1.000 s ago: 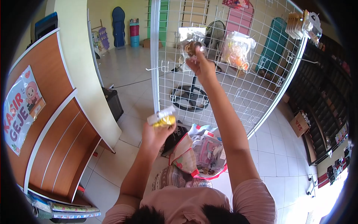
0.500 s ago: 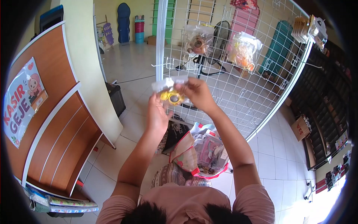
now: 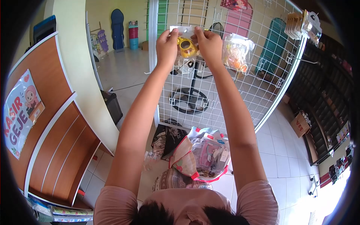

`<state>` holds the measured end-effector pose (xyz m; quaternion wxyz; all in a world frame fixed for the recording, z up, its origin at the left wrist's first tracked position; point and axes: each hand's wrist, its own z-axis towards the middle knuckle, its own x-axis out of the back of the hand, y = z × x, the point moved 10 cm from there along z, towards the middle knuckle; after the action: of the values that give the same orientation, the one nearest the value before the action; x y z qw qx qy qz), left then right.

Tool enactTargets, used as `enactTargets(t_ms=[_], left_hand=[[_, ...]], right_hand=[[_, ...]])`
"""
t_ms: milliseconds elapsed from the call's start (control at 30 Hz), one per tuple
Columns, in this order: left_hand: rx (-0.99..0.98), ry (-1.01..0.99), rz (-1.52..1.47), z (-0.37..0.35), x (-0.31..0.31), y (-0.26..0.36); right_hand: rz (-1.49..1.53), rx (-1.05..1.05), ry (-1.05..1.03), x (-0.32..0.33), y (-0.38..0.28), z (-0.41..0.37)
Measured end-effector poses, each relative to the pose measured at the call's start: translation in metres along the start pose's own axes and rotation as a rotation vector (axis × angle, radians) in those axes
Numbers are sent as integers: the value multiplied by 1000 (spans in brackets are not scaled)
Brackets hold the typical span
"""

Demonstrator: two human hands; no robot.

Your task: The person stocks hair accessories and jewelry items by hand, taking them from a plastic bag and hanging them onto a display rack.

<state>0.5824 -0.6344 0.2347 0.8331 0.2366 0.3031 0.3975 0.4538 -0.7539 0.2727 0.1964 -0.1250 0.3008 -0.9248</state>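
A clear plastic packet point(image 3: 186, 48) with yellow ring-shaped pieces inside and a white top strip is held up in front of the white wire grid panel point(image 3: 240, 95). My left hand point(image 3: 167, 48) pinches the strip's left end between thumb and fingers. At its right end, my right hand point(image 3: 209, 45) grips the same packet. The packet overlaps the place on the grid where a brown-toned packet hangs, now mostly hidden behind it. Just right of my right hand, another packet point(image 3: 237, 54) with orange and white pieces hangs on the grid.
Below the grid stands a bag point(image 3: 183, 155) with red trim, full of packaged goods. Beside it on the floor lies a black bag point(image 3: 168, 137). A wooden counter point(image 3: 62, 150) stands at left, a fan base point(image 3: 189, 100) behind the grid, and dark shelving point(image 3: 318, 101) at right.
Both hands have raised the yellow packet up and forward to the grid, stretching my arms out. My left hand has moved from the packet's lower left side to its top strip.
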Motion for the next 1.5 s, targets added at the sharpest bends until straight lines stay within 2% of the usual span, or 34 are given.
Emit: enactTargets(t_ms=[233, 333, 400, 433, 467, 500, 533, 567, 600, 633, 667, 700, 733, 767, 800, 833, 867, 900, 933, 967, 1033, 1133, 1267, 1367, 1467, 1500], left_hand=[[-48, 64, -63, 5, 11, -10], [81, 4, 43, 8, 10, -27], [334, -97, 51, 4, 4, -57], [367, -168, 38, 6, 3, -68], [405, -235, 19, 6, 5, -82], [624, -319, -267, -21, 3, -58], [478, -267, -212, -41, 12, -42], [336, -208, -148, -63, 21, -25], [-182, -35, 254, -98, 30, -8], [-226, -59, 244, -135, 33, -12], [-270, -79, 233, -175, 40, -13], [-219, -88, 141, -217, 43, -31], [-166, -224, 262, -261, 45, -65], [-48, -491, 226, -302, 27, -92], [-16, -747, 418, -343, 8, -109], [-61, -926, 556, -386, -8, -115], [-115, -1106, 692, -425, -18, -122], [-164, -1196, 701, -451, -16, -129], [-218, -1283, 708, -475, -14, -138], [-278, -1364, 714, -492, -16, -142], [-202, -1469, 761, -494, -19, -143], [-94, -1550, 819, -504, -7, -151], [-8, -1607, 760, -515, 1, -157], [244, -1868, 816, -517, -8, -178], [522, -2048, 901, -531, -22, -221], [539, -2052, 986, -539, -24, -243]], right_hand=[[-49, 2, -11, -8, 11, -2], [-93, -9, -11, -17, 30, 5], [-137, -49, -60, -10, 44, 0], [183, -306, -519, -30, 61, 10], [437, -367, -571, -33, 75, -5], [683, -446, -620, -34, 85, -23], [780, -311, -290, -21, 85, -62], [651, -223, -235, -2, 91, -98], [522, -121, -190, 18, 95, -131], [474, -302, -244, 23, 126, -174], [250, -277, -360, 30, 155, -213], [334, -503, -398, 39, 192, -258], [404, -691, -447, 45, 243, -306], [282, -784, -501, 58, 281, -345], [161, -879, -554, 70, 317, -389], [-191, -591, -879, 64, 343, -436], [-387, -529, -1101, 63, 355, -471], [-565, -420, -1325, 63, 365, -506], [-592, -580, -1472, 73, 364, -538], [-654, -671, -1415, 84, 371, -554], [-768, -848, -1296, 100, 391, -591], [-908, -1055, -1324, 99, 388, -614], [-897, -1136, -1314, 93, 388, -621], [-916, -1177, -1224, 95, 367, -604], [-948, -1120, -1099, 97, 367, -605], [-943, -1083, -1063, 97, 374, -612]])
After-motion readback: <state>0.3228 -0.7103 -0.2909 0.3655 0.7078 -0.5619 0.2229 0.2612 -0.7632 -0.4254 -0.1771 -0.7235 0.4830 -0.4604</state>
